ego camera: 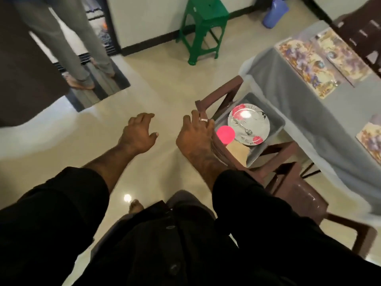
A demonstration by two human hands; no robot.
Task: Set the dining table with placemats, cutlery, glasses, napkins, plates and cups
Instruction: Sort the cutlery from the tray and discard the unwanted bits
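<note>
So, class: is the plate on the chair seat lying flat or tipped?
Flat: the plate lies face up on the grey-covered chair seat, its whole round face visible.

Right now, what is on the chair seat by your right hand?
A grey cloth covers the seat, with a red-flowered plate on it holding small metal pieces, and a pink round thing. The seat itself is hidden.

green stool [203, 27]; brown chair [222, 96]; grey tablecloth [288, 96]; placemats [307, 65] with purple and cream floral print; white plate [250, 129] with red flowers; pink cup [225, 134]; blue bucket [275, 13]; black sleeves [68, 195].
</note>
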